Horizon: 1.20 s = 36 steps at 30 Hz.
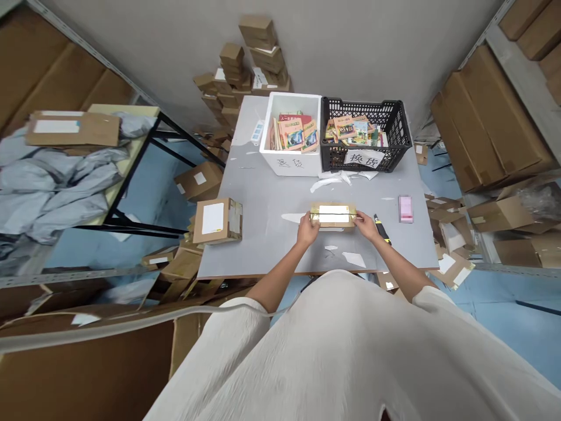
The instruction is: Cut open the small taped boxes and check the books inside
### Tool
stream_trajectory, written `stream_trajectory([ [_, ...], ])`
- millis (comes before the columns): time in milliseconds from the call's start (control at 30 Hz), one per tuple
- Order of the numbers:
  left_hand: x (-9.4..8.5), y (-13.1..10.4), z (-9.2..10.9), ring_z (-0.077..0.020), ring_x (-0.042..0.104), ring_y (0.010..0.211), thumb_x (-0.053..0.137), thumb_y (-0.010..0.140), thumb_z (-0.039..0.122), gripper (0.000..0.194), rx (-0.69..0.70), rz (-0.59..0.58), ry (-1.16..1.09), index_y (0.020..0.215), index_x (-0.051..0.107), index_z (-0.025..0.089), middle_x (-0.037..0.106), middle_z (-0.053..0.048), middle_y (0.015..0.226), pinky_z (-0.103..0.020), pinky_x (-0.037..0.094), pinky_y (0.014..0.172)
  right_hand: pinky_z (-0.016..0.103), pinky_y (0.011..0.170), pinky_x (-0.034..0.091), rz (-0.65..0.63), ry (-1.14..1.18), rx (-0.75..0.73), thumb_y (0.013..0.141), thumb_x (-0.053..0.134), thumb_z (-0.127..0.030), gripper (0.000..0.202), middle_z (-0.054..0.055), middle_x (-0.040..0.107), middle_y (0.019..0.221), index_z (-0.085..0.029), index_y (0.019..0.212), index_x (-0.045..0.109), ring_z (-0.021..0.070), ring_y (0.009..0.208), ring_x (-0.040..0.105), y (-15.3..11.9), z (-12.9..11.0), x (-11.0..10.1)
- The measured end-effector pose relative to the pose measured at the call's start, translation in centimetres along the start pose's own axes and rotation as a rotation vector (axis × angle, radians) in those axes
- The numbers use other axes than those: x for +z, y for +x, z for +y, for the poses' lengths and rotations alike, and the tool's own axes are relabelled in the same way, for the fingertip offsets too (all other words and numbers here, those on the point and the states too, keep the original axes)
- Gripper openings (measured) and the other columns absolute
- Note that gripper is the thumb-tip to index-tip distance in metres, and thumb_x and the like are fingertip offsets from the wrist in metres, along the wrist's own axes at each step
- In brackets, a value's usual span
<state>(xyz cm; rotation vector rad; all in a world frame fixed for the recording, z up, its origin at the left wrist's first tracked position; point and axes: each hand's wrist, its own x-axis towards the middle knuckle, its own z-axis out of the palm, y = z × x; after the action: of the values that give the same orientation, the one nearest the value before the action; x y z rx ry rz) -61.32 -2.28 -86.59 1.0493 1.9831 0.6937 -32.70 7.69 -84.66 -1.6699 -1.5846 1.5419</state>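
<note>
A small cardboard box (335, 224) with a white label and shiny tape along its top lies on the grey table (272, 202) in front of me. My left hand (308, 228) is closed on its left end, the thumb near the top edge. At the opposite end, my right hand (365, 225) grips the box with its fingers bent around the corner. Just right of that hand lies a black and yellow utility knife (382, 229). The undersides of both hands' grips are hidden from view.
A white foam box (291, 164) and a black plastic crate (394, 153), both with books, stand at the table's back. A taped carton (212, 222) sits at the left edge. A phone (405, 209) lies at the right. Paper scraps (353, 259) are scattered about; cartons crowd the floor.
</note>
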Motion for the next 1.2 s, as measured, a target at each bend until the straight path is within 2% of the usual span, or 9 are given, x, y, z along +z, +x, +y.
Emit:
stream_trajectory([
  [167, 0.1, -0.2, 0.9, -0.0375, 0.061, 0.145, 0.067, 0.098, 0.036, 0.068, 0.02, -0.019, -0.046, 0.163, 0.052, 0.021, 0.064, -0.019, 0.152, -0.052, 0.052, 0.123, 0.046, 0.112, 0.061, 0.056, -0.039, -0.04, 0.094, 0.065, -0.05, 0.051, 0.013, 0.082, 0.134, -0.022, 0.135, 0.077, 0.0281, 0.119, 0.076, -0.6, -1.6, -1.3],
  [267, 0.4, -0.2, 0.8, -0.0373, 0.062, 0.144, 0.067, 0.098, 0.035, 0.066, 0.027, -0.025, -0.059, 0.161, 0.054, 0.022, 0.065, -0.018, 0.152, -0.053, 0.054, 0.121, 0.045, 0.109, 0.062, 0.035, -0.112, 0.023, 0.096, 0.062, -0.048, 0.051, 0.015, 0.08, 0.137, -0.02, 0.137, 0.073, 0.0278, 0.122, 0.076, -1.1, -2.3, -1.8],
  [400, 0.6, -0.6, -0.1, -0.0371, 0.067, 0.138, 0.07, 0.096, 0.033, 0.067, 0.02, -0.061, -0.058, 0.16, 0.055, 0.022, 0.067, -0.019, 0.149, -0.054, 0.056, 0.119, 0.045, 0.108, 0.063, 0.062, -0.178, 0.094, 0.096, 0.062, -0.042, 0.047, 0.016, 0.076, 0.144, -0.021, 0.137, 0.069, 0.0271, 0.124, 0.075, -1.8, -2.7, -1.1],
  [600, 0.5, -1.3, -1.1, -0.0347, 0.07, 0.132, 0.071, 0.097, 0.035, 0.072, 0.076, -0.099, -0.04, 0.165, 0.051, 0.021, 0.065, -0.019, 0.152, -0.052, 0.057, 0.118, 0.046, 0.115, 0.059, 0.168, -0.203, -0.023, 0.102, 0.056, -0.047, 0.047, 0.019, 0.066, 0.154, -0.02, 0.137, 0.072, 0.0288, 0.135, 0.068, -0.9, -3.6, -0.9],
  [800, 0.2, -1.6, -0.9, -0.0361, 0.07, 0.134, 0.072, 0.098, 0.034, 0.075, 0.082, -0.125, -0.02, 0.168, 0.048, 0.019, 0.065, -0.02, 0.156, -0.052, 0.057, 0.118, 0.048, 0.127, 0.048, 0.085, -0.459, -0.181, 0.11, 0.045, -0.046, 0.057, 0.018, 0.056, 0.165, -0.02, 0.154, 0.069, 0.0298, 0.153, 0.053, 1.1, -4.4, -1.7],
  [867, 0.1, -1.8, -0.9, -0.0363, 0.07, 0.136, 0.071, 0.098, 0.033, 0.077, 0.094, -0.126, -0.015, 0.17, 0.046, 0.02, 0.064, -0.019, 0.158, -0.053, 0.057, 0.119, 0.051, 0.131, 0.043, 0.031, -0.576, -0.189, 0.112, 0.042, -0.046, 0.059, 0.017, 0.051, 0.171, -0.02, 0.158, 0.068, 0.0318, 0.154, 0.051, 1.3, -4.3, -1.8],
  [967, 0.0, -2.1, -0.9, -0.0365, 0.066, 0.143, 0.07, 0.1, 0.033, 0.076, 0.122, -0.122, -0.007, 0.171, 0.044, 0.023, 0.063, -0.017, 0.161, -0.053, 0.056, 0.12, 0.054, 0.129, 0.044, -0.037, -0.734, -0.136, 0.113, 0.043, -0.05, 0.062, 0.017, 0.047, 0.177, -0.02, 0.162, 0.066, 0.0359, 0.15, 0.052, 1.4, -4.3, -2.0],
  [1067, -0.1, -2.2, -1.0, -0.0362, 0.064, 0.145, 0.067, 0.102, 0.033, 0.064, 0.153, -0.129, 0.013, 0.164, 0.054, 0.025, 0.064, -0.017, 0.157, -0.053, 0.056, 0.12, 0.057, 0.126, 0.044, -0.097, -0.869, -0.11, 0.113, 0.043, -0.046, 0.06, 0.016, 0.052, 0.175, -0.021, 0.163, 0.065, 0.0397, 0.151, 0.05, 1.6, -4.8, -1.9],
  [1200, -0.1, -1.9, -1.0, -0.036, 0.067, 0.139, 0.068, 0.101, 0.03, 0.054, 0.158, -0.144, 0.046, 0.154, 0.061, 0.026, 0.065, -0.017, 0.15, -0.053, 0.059, 0.117, 0.057, 0.126, 0.041, -0.186, -0.939, -0.129, 0.113, 0.044, -0.036, 0.055, 0.014, 0.064, 0.167, -0.022, 0.16, 0.067, 0.0388, 0.148, 0.054, 2.0, -5.8, -1.8],
])
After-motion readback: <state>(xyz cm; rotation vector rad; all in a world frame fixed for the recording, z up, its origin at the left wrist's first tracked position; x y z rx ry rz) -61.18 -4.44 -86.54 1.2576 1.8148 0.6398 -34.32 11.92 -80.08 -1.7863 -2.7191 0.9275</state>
